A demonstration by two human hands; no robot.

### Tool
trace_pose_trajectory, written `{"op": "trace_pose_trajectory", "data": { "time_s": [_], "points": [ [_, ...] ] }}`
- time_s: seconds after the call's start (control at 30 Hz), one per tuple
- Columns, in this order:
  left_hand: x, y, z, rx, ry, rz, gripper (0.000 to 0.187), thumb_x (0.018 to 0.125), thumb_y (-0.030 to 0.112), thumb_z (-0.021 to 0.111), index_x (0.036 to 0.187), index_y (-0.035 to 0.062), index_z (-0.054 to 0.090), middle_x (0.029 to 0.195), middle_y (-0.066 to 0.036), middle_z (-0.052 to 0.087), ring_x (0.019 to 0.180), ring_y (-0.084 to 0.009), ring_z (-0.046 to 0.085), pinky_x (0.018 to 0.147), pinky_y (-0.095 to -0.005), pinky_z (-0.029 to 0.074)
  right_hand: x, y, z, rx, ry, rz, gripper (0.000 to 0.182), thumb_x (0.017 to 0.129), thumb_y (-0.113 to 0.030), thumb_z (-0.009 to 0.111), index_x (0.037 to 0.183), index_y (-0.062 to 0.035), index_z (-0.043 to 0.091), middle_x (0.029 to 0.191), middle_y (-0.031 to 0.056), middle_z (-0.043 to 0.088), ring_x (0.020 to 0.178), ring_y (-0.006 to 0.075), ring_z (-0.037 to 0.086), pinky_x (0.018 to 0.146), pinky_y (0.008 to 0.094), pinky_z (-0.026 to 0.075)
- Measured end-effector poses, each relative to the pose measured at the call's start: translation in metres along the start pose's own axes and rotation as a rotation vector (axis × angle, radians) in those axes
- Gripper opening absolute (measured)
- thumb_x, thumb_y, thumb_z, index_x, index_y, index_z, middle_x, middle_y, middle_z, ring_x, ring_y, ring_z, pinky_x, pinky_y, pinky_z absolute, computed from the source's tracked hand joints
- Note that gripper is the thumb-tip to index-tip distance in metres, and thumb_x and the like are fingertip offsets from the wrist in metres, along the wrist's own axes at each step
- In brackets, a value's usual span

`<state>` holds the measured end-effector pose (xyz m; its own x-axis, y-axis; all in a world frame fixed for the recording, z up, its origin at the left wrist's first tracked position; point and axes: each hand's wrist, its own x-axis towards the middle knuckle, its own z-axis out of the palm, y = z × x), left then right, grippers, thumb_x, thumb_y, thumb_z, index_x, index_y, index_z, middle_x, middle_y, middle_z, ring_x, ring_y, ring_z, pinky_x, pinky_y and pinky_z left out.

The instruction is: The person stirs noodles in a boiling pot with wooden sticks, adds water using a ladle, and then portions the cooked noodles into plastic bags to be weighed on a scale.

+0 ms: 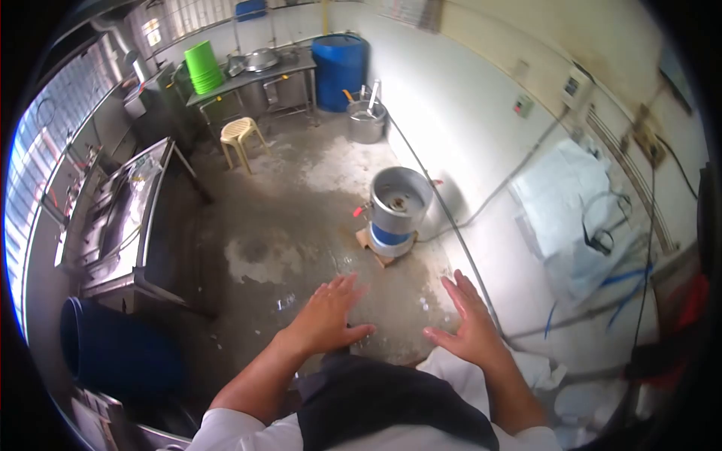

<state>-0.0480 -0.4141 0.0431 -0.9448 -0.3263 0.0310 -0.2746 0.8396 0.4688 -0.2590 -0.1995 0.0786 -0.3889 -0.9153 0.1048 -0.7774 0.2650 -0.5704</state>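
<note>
Damp-looking grey floor, pale wall

Left hand and right hand hang apart, fingers spread wide, holding nothing. Ahead of both: blue-banded steel cylinder, upright on brown base, near wall. Smooth, round, hard sides; judging by shape, palms level and opposed would give an even hold.

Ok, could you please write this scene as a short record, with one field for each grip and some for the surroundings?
Left grip: open, thumb apart, holding nothing
Right grip: open, thumb apart, holding nothing
Ahead: metal drum with blue band, near the wall
Far side: stacked green containers on metal table; blue barrel beside it
Seat: yellow stool
Floor: patchy, wet-looking
</note>
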Motion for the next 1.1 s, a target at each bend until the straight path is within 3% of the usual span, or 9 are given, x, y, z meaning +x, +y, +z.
{"op": "trace_pose_trajectory", "data": {
  "time_s": [0.17, 0.23, 0.33, 0.47, 0.53, 0.67, 0.8, 0.97, 1.1],
  "points": [
    [0.005, -0.11, 0.011, -0.241, -0.098, -0.119, 0.07, 0.085, 0.045, 0.07, 0.139, 0.0042, 0.051, 0.143, -0.022, 0.051, 0.13, -0.0376, 0.05, 0.109, -0.0444, 0.041, 0.109, 0.015, 0.073, 0.124, 0.015, -0.088, 0.086, 0.073, -0.032, 0.085, 0.145, -0.0061, 0.046, 0.153, 0.0267, 0.036, 0.143, 0.0432, 0.033, 0.115, 0.0474, 0.032],
    [0.017, -0.164, 0.015, -0.294, -0.121, -0.213, 0.068, 0.085, 0.043, 0.071, 0.138, 0.0034, 0.052, 0.143, -0.022, 0.051, 0.129, -0.0372, 0.051, 0.108, -0.0432, 0.042, 0.162, 0.034, 0.119, 0.158, 0.031, -0.199, 0.085, 0.073, -0.019, 0.086, 0.145, -0.0027, 0.045, 0.154, 0.0243, 0.034, 0.144, 0.0352, 0.035, 0.114, 0.0406, 0.036],
    [0.035, -0.241, 0.038, 0.044, 0.031, -0.26, 0.064, 0.085, 0.04, 0.07, 0.136, 0.004, 0.054, 0.143, -0.02, 0.052, 0.129, -0.0359, 0.052, 0.106, -0.0432, 0.044, 0.226, 0.014, 0.17, 0.199, -0.105, -0.242, 0.083, 0.075, -0.017, 0.086, 0.145, -0.0014, 0.045, 0.156, 0.0223, 0.031, 0.144, 0.0333, 0.034, 0.115, 0.042, 0.034],
    [0.058, -0.265, 0.004, -0.355, 0.034, -0.284, 0.062, 0.086, 0.039, 0.07, 0.136, 0.0048, 0.054, 0.143, -0.02, 0.051, 0.132, -0.0348, 0.05, 0.109, -0.0423, 0.041, 0.279, -0.002, 0.191, 0.293, -0.269, -0.237, 0.08, 0.076, -0.022, 0.086, 0.143, -0.0012, 0.048, 0.155, 0.0228, 0.032, 0.145, 0.0331, 0.034, 0.113, 0.042, 0.037],
    [0.071, -0.286, -0.005, -0.285, 0.032, -0.276, 0.063, 0.086, 0.039, 0.07, 0.136, 0.0047, 0.054, 0.143, -0.02, 0.051, 0.132, -0.0353, 0.05, 0.109, -0.0425, 0.041, 0.307, 0.014, 0.209, 0.554, -0.219, -0.186, 0.078, 0.075, -0.027, 0.087, 0.14, -0.0016, 0.051, 0.15, 0.0259, 0.04, 0.141, 0.0373, 0.038, 0.111, 0.0429, 0.039],
    [0.089, -0.328, -0.001, -0.148, 0.103, -0.364, 0.064, 0.086, 0.04, 0.07, 0.138, 0.0048, 0.053, 0.144, -0.021, 0.05, 0.132, -0.0367, 0.049, 0.11, -0.0432, 0.04, 0.37, 0.032, 0.226, 0.377, -0.234, -0.199, 0.074, 0.076, -0.026, 0.085, 0.138, -0.0036, 0.054, 0.143, 0.0252, 0.049, 0.135, 0.0382, 0.047, 0.111, 0.0429, 0.039],
    [0.11, -0.338, -0.012, -0.119, 0.022, -0.463, 0.065, 0.087, 0.042, 0.069, 0.138, 0.0048, 0.053, 0.146, -0.02, 0.048, 0.135, -0.036, 0.046, 0.111, -0.043, 0.039, 0.429, 0.03, 0.229, 0.272, -0.353, -0.388, 0.059, 0.08, -0.034, 0.081, 0.131, -0.011, 0.063, 0.143, 0.0246, 0.049, 0.131, 0.0379, 0.05, 0.107, 0.0427, 0.043],
    [0.149, -0.345, -0.061, -0.116, -0.05, -0.547, 0.065, 0.088, 0.043, 0.067, 0.139, 0.0054, 0.053, 0.145, -0.019, 0.05, 0.135, -0.0355, 0.046, 0.113, -0.0431, 0.038, 0.511, 0.045, 0.25, 0.462, -0.45, -0.326, 0.054, 0.083, -0.034, 0.078, 0.129, -0.0104, 0.063, 0.143, 0.024, 0.049, 0.131, 0.0372, 0.05, 0.106, 0.0421, 0.044],
    [0.163, -0.367, -0.074, -0.171, 0.143, -0.693, 0.063, 0.085, 0.038, 0.072, 0.137, 0.0059, 0.055, 0.143, -0.017, 0.053, 0.135, -0.0332, 0.048, 0.111, -0.0424, 0.04, 0.571, 0.041, 0.264, 0.478, -0.482, -0.399, 0.053, 0.083, -0.036, 0.077, 0.128, -0.0106, 0.064, 0.143, 0.0232, 0.05, 0.129, 0.0375, 0.051, 0.106, 0.0426, 0.044]
  ]
}}
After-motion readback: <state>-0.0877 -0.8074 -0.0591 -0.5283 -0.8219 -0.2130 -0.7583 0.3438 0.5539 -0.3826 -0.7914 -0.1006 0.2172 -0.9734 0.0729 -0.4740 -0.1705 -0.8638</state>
